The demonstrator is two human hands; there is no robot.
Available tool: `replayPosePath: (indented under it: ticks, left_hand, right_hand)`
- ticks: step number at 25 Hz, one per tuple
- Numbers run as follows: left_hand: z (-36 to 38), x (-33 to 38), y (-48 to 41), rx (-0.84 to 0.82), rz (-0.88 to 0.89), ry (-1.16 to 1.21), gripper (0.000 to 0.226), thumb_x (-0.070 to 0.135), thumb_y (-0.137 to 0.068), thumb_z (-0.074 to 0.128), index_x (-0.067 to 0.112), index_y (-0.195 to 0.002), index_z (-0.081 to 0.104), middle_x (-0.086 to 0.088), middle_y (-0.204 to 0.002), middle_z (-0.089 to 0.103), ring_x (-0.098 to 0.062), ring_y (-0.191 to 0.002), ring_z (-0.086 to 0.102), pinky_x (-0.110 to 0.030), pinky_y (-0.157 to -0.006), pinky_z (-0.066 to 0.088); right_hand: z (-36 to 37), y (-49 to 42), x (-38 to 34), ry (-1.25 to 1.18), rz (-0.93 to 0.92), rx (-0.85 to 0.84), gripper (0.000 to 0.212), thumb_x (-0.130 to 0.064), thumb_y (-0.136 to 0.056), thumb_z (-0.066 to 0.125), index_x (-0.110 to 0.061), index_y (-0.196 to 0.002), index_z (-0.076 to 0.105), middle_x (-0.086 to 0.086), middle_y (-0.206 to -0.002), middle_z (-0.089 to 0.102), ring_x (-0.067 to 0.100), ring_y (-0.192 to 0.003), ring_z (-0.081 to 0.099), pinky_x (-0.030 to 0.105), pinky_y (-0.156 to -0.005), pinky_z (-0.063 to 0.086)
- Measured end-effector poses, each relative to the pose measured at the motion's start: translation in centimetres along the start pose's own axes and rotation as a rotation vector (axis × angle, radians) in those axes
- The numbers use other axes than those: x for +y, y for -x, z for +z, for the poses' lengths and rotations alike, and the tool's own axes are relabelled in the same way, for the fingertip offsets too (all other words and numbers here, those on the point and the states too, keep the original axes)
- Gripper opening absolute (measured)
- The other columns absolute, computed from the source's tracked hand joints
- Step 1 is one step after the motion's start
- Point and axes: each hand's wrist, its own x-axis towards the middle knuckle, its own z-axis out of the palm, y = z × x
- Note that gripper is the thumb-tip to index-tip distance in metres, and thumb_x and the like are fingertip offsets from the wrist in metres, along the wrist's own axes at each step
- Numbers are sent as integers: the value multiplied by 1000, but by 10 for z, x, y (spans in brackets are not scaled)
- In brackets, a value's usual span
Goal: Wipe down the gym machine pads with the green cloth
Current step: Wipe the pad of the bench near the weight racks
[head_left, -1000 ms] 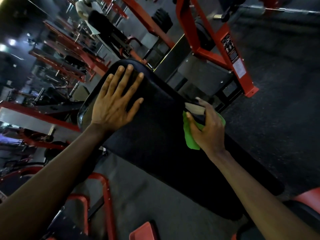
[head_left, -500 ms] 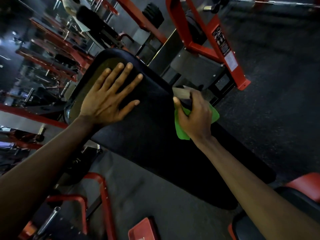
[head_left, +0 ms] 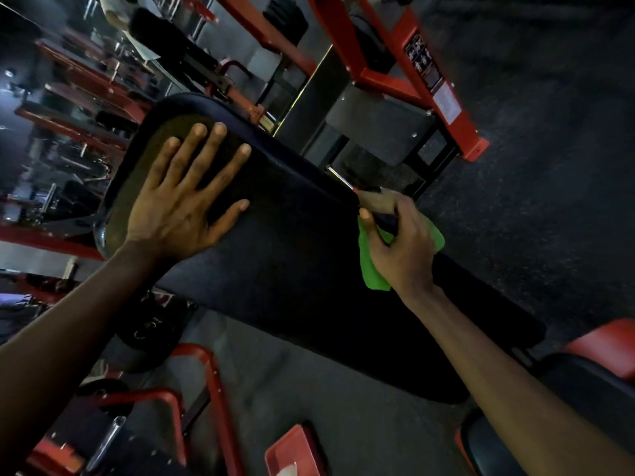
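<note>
A long black gym pad (head_left: 292,255) runs diagonally across the view. My left hand (head_left: 182,201) lies flat on its upper end with the fingers spread. At the pad's right edge my right hand (head_left: 402,242) grips the green cloth (head_left: 372,274), which is bunched under the palm and sticks out on both sides. The same hand's fingers also curl round a pale object with a small red tip (head_left: 376,201); I cannot tell what it is.
A red machine frame (head_left: 422,80) with a warning label stands behind the pad on dark rubber floor. Red tube frames (head_left: 213,389) and a red tray (head_left: 295,451) are below the pad. A red and black seat (head_left: 591,372) is at the lower right. Several machines line the left.
The camera swayed a little. My left hand stays flat on the pad's upper end, and my right hand keeps the cloth at the right edge with only slight shifts.
</note>
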Motion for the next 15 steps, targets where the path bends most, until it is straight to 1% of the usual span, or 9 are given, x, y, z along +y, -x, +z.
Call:
replayPosePath:
  ticks: [2, 5, 7, 8, 10, 11, 13, 14, 15]
  left_hand:
    - [-1, 0, 0, -7, 2, 6, 67, 51, -104, 41, 23, -160, 20, -14, -166, 18, -31, -154, 15, -46, -125, 13]
    - [-3, 0, -1, -17, 4, 13, 67, 51, -104, 41, 22, -161, 19, -15, -166, 17, -30, -154, 14, -46, -125, 11]
    - [-3, -1, 0, -13, 10, 17, 67, 50, -104, 42, 20, -160, 20, -15, -165, 17, -29, -154, 12, -45, -125, 12]
    - [-3, -2, 1, -9, 16, 24, 67, 49, -105, 42, 19, -160, 21, -15, -165, 18, -27, -155, 11, -44, -125, 12]
    - [0, -2, 2, 10, 61, 37, 64, 45, -106, 43, 15, -159, 24, -14, -165, 21, -24, -155, 13, -42, -125, 14]
    - [1, -2, 2, 23, 95, 35, 63, 42, -106, 45, 14, -159, 26, -14, -164, 24, -24, -154, 16, -42, -125, 17]
    - [2, -2, 3, 38, 150, 24, 60, 36, -106, 50, 12, -157, 30, -13, -163, 28, -25, -152, 23, -43, -123, 22]
    - [2, -2, 3, 40, 159, 19, 59, 34, -106, 50, 13, -157, 31, -12, -163, 28, -26, -152, 24, -44, -122, 24]
    - [2, -1, 2, 37, 158, 16, 59, 34, -105, 50, 14, -157, 31, -12, -163, 27, -26, -152, 25, -45, -122, 25]
  right_hand:
    - [-1, -3, 1, -20, -24, -33, 41, -44, -95, 60, -11, -120, 61, -1, -115, 66, 13, -105, 63, 44, -93, 53]
    - [-20, 13, 33, 34, -52, -72, 43, -41, -96, 63, -8, -124, 61, 2, -120, 66, 15, -111, 64, 37, -93, 53]
    - [-37, 28, 58, 50, 8, -58, 46, -43, -96, 62, -6, -123, 61, 6, -120, 66, 16, -111, 63, 35, -92, 53]
    - [-44, 33, 65, 43, 61, -55, 50, -48, -97, 58, -6, -123, 60, 7, -118, 66, 15, -110, 62, 32, -91, 52]
    - [-51, 36, 68, 24, 161, -60, 53, -56, -97, 52, -8, -117, 61, 5, -113, 66, 15, -105, 63, 26, -88, 50]
    - [-48, 33, 65, 39, 187, -50, 50, -55, -96, 53, -8, -113, 62, 4, -108, 67, 14, -100, 63, 24, -84, 49]
    - [-36, 25, 53, 105, 180, -3, 42, -49, -95, 57, -9, -105, 62, 1, -99, 65, 14, -90, 61, 21, -77, 44]
    - [-29, 19, 46, 110, 157, 0, 39, -47, -95, 59, -9, -104, 62, 1, -97, 64, 15, -88, 61, 22, -76, 44]
    - [-23, 13, 40, 90, 135, -17, 38, -45, -95, 60, -9, -104, 62, 0, -96, 65, 16, -87, 62, 26, -78, 47]
